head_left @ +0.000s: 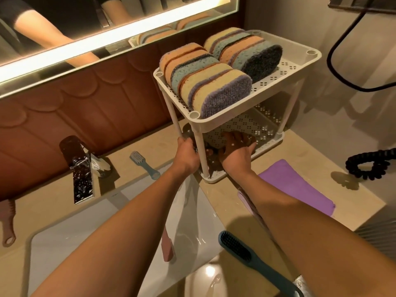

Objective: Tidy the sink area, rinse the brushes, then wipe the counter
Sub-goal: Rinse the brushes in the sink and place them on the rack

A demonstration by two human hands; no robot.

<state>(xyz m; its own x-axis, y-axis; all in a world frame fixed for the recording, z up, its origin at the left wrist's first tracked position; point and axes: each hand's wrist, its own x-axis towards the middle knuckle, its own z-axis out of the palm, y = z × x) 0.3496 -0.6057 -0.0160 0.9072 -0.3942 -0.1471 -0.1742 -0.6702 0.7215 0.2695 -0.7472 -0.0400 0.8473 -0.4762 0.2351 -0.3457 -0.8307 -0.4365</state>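
Left hand [186,154] grips a post of the rack [304,58] beside the sink [192,211], right hand [235,153] cups its lower tier; light, top-heavy plastic, best held by posts.

A lit mirror [111,33] hung above brown scalloped wall panelling [85,116]; a black cable [334,61] looped down the pale wall [278,16].

Beige counter [321,151] carrying two-tier rack [276,144], purple cloth [300,185] lying just beside it, black coiled cord [370,163] far right. Small blue brush [143,162] sitting behind sink [64,236]; dark blue brush [252,258] lying at counter's near edge; pink brush [8,221] resting far left.
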